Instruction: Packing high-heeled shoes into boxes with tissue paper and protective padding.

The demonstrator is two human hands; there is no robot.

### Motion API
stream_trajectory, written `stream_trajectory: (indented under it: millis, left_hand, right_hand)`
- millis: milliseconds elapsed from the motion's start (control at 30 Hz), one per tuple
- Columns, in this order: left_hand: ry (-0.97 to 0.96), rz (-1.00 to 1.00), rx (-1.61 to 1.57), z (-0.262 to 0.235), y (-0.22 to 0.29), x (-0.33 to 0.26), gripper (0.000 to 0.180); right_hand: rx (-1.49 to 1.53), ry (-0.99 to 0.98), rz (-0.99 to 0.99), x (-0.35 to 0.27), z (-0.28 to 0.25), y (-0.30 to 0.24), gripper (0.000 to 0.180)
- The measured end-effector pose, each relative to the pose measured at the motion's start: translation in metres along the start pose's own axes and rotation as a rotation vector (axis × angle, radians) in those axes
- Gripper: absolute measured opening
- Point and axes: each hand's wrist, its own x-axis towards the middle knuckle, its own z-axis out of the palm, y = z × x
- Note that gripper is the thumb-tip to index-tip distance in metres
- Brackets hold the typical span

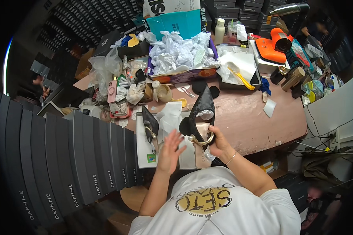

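Note:
My right hand grips a black pointed-toe slingback shoe by its side near the gold ring-shaped trim, with the toe pointing away from me. Crumpled white paper is stuffed in its toe, and the insole is pale. Just to the left, my left hand is raised with spread fingers and nothing in it. A round black pad shows at the shoe's left side; what supports it is unclear. The matching shoe lies in an open white shoebox beneath my hands, beside white tissue paper.
Tall stacks of dark grey shoeboxes line the left. Behind the shoe, a purple box overflows with crumpled paper. A yellow-handled brush lies on a paper-lined box; an orange device stands farther right on the pink table.

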Motion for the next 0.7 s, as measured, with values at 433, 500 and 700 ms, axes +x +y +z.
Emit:
stream_trajectory:
  millis: [433,500,700]
  left_hand:
    - [-0.155,-0.321,-0.31,0.02,-0.043,-0.014,0.053]
    - [-0.131,-0.287,-0.286,0.03,-0.043,-0.02,0.056]
    - [-0.279,-0.155,0.326,0.006,-0.084,-0.022,0.031]
  right_hand:
    - [0.025,0.023,0.026,0.014,-0.045,0.014,0.058]
    - [-0.195,0.178,-0.265,0.014,-0.058,0.018,0.042]
    - [-0.584,0.19,-0.116,-0.012,-0.034,0.012,0.039]
